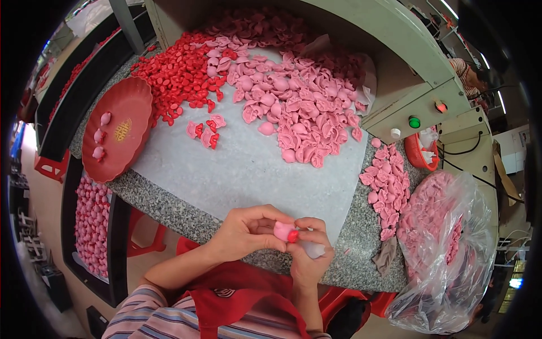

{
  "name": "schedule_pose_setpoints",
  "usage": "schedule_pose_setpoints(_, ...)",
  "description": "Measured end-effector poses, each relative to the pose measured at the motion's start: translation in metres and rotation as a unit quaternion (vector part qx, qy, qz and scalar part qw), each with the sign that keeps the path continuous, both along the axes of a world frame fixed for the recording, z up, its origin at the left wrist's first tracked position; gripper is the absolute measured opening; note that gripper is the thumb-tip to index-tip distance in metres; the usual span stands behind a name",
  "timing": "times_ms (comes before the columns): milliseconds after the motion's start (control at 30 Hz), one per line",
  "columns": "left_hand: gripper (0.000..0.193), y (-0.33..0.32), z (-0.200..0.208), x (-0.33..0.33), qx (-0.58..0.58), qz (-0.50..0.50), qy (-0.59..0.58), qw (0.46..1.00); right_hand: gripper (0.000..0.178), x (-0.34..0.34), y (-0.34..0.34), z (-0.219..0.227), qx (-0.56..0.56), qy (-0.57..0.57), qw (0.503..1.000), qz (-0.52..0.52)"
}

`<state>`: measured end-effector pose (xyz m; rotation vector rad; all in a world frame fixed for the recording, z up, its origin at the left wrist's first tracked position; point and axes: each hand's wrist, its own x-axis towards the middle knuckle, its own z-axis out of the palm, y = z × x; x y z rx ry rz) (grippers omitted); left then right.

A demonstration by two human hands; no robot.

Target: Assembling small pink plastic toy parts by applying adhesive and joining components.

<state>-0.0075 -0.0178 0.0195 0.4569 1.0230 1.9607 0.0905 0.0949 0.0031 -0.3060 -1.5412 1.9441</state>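
Note:
Near the front edge of the worktop, my left hand [249, 230] pinches a small rounded pink piece with a red part [283, 230] between thumb and fingers. My right hand [308, 261] closes on the same piece from the other side, at its red end. A whitish cover [312, 249] wraps part of my right thumb. Beyond my hands, several pink shells with red parts [206, 135] lie on a pale sheet [203, 175]. Behind them spread a heap of small red pieces [183, 73] and a larger heap of pink shells [307, 104].
At left, a scalloped red plate [113, 159] holds three pink-and-red pieces, above a black-edged tray [116, 243] of similar ones. On the right are more pink shells [387, 181], a red basket [415, 151], a clear bag [451, 282] of pink shells, and a control box [432, 107].

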Motion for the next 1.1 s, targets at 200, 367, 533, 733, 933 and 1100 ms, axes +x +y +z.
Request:
schedule_pose_setpoints(200, 0.029, -0.004, -0.002, -0.006, -0.011, 0.004, 0.104, 0.994, 0.030, 0.001, 0.008, -0.002, -0.026, -0.008, 0.999, 0.023)
schedule_pose_setpoints(367, 0.025, -0.003, -0.004, 0.001, 0.002, 0.018, 0.057, 0.998, 0.034, -0.004, 0.004, 0.002, 0.036, -0.019, 0.999, 0.026)
schedule_pose_setpoints(533, 0.019, -0.002, -0.005, 0.006, 0.017, 0.032, 0.014, 0.999, 0.033, -0.005, 0.004, 0.001, 0.055, -0.017, 0.998, 0.023)
schedule_pose_setpoints(733, 0.014, 0.001, -0.010, 0.010, 0.046, 0.056, 0.033, 0.997, 0.031, -0.006, 0.007, 0.008, 0.090, -0.032, 0.995, 0.018)
schedule_pose_setpoints(933, 0.016, 0.006, -0.016, 0.010, 0.053, 0.036, -0.260, 0.963, 0.036, -0.011, 0.004, 0.036, 0.126, -0.162, 0.978, -0.021)
schedule_pose_setpoints(1100, 0.023, 0.010, -0.014, 0.012, 0.092, 0.003, -0.306, 0.948, 0.037, -0.009, 0.007, 0.031, 0.139, -0.156, 0.977, -0.037)
